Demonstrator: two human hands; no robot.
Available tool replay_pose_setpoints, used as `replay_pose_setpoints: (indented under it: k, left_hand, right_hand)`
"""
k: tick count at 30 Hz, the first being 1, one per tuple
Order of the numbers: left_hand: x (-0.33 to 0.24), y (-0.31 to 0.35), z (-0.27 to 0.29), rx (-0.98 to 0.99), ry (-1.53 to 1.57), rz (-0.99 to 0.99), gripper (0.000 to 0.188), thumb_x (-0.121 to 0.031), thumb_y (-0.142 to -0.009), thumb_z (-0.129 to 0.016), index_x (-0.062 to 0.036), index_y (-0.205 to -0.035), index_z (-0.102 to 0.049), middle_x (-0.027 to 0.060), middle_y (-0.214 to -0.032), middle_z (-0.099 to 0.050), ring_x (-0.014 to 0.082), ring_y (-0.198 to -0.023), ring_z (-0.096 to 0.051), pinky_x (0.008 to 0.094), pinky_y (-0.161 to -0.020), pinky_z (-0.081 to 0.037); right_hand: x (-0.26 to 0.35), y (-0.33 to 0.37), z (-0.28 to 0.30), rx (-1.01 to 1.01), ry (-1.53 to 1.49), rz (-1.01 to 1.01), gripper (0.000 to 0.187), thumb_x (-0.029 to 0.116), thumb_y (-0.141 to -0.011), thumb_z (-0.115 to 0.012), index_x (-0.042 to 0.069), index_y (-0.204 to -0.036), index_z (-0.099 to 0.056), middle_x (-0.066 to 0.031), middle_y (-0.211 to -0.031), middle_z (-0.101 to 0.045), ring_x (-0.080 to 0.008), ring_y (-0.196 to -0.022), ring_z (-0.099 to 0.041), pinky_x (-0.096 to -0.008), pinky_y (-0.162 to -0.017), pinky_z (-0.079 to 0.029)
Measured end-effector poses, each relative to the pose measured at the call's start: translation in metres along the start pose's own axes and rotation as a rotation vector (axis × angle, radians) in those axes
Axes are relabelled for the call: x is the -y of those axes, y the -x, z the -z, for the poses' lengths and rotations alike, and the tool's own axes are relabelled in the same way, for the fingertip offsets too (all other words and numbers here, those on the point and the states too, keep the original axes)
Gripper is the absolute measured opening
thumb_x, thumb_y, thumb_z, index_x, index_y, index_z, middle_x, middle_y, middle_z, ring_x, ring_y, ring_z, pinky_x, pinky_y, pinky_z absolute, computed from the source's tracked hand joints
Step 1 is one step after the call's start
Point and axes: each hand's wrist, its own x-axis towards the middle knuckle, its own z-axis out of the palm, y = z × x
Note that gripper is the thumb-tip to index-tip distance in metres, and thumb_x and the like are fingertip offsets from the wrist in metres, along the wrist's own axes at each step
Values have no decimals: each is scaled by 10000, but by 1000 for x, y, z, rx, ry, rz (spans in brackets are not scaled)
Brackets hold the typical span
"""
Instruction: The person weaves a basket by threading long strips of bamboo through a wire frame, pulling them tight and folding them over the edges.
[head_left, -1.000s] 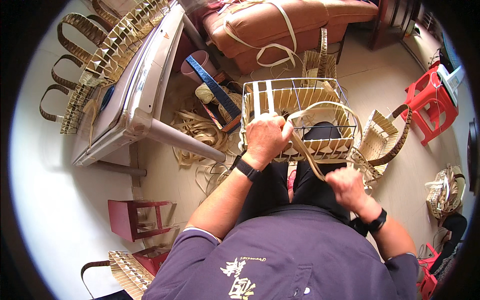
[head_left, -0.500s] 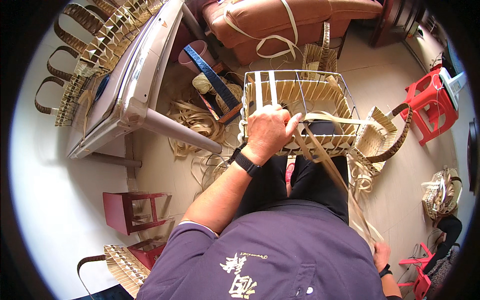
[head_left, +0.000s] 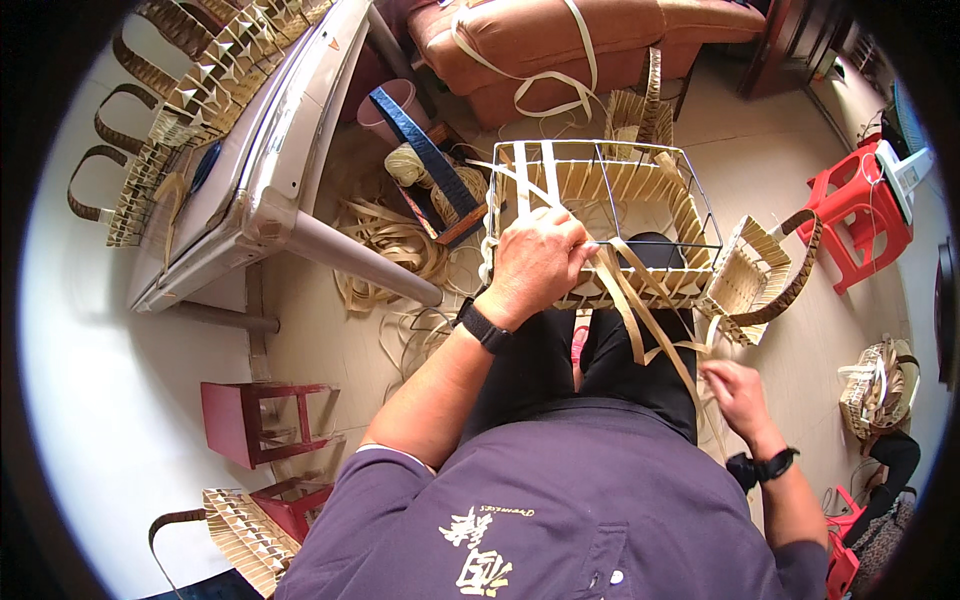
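A rectangular basket (head_left: 588, 182) of tan strips on a dark wire frame sits in front of my legs, its walls partly woven. My left hand (head_left: 540, 258) is closed at the basket's near left side, pinching a flat tan strip (head_left: 655, 322) against it. Two pale strips (head_left: 548, 175) run over the far rim toward this hand. Beside the near right corner, my right hand (head_left: 737, 398) has its fingers curled together on the hanging length of strip. How the strip passes under my left fingers is hidden.
A small handled basket (head_left: 745, 275) stands right of the work. Left are a table (head_left: 300, 120), a heap of strips (head_left: 390, 250) and a blue-handled basket (head_left: 425, 150). A brown sofa (head_left: 600, 50) stands beyond; red plastic stools (head_left: 860, 215) are far right.
My right hand has come up from low on the right to the basket's near right corner. The strip that lay across the basket's right part now hangs in loops over the near side.
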Motion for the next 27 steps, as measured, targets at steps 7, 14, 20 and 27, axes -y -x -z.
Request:
replay_pose_setpoints:
  k: [7, 14, 20, 27]
  left_hand:
    - [-1, -1, -4, 10, 49, 22, 243, -295, -984, -804, -81, -875, -764, 101, -924, -712, 344, -938, -709, 469, -830, -565]
    - [-2, -1, -3, 22, 44, 19, 264, -317, -983, -805, -80, -878, -757, 93, -921, -707, 339, -942, -709, 466, -831, -568]
    - [-1, 1, -1, 41, 20, 25, 263, -326, -983, -787, -89, -875, -753, 93, -945, -706, 315, -972, -713, 453, -865, -581]
    - [-4, -5, -3, 0, 37, -21, 258, -316, -971, -818, -94, -862, -743, 80, -893, -692, 332, -906, -698, 467, -794, -564]
  right_hand:
    - [96, -109, -48, -146, 196, 125, 334, 161, -1011, -761, 45, -1313, -674, -200, -1261, -761, -410, -1130, -745, -516, -940, -596]
    - [72, -108, -62, -227, 155, 158, 127, 184, -1064, -714, 108, -1161, -681, -181, -820, -715, -425, -773, -735, -504, -700, -582]
    - [14, -33, -36, -158, 306, 205, 28, 100, -1052, -668, 94, -1075, -653, -181, -754, -632, -420, -706, -675, -519, -646, -519]
    - [-195, 225, -41, 42, 659, -231, 86, 45, -965, -623, 92, -1029, -655, -193, -781, -679, -457, -728, -686, -580, -650, -528]
